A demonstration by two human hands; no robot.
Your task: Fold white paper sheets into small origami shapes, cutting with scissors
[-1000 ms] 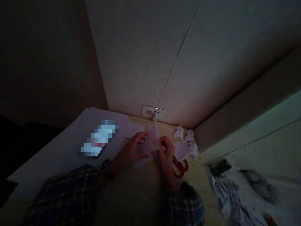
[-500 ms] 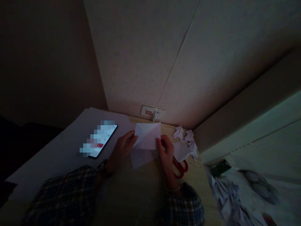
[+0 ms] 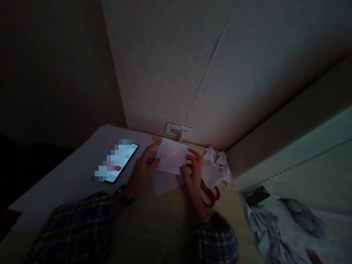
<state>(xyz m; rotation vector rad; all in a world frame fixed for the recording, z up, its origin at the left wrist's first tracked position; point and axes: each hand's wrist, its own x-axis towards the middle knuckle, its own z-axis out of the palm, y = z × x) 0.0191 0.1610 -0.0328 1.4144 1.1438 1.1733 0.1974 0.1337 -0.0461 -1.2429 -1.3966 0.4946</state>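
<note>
A white sheet of paper (image 3: 173, 153), with a fold along its lower part, is held up between my two hands. My left hand (image 3: 145, 164) pinches its left edge between thumb and fingers. At the right edge, my right hand (image 3: 192, 168) grips the paper near the lower corner, fingers curled. Beneath, another white paper piece (image 3: 166, 183) lies on the wooden table. Scissors with red handles (image 3: 211, 198) rest just right of my right wrist, their blades hidden under a loose paper piece (image 3: 211, 176).
Several folded paper figures (image 3: 220, 159) sit at the table's back right corner. On the left a lit phone (image 3: 118, 167) lies on large white sheets (image 3: 68, 176). A wall socket (image 3: 179, 131) with a plug is behind. More folded papers (image 3: 266, 227) lie beyond the right edge, lower down.
The paper has tilted and a fold now shows along its lower part. My right hand's fingers have spread along the right edge; my left fingers have shifted up slightly.
</note>
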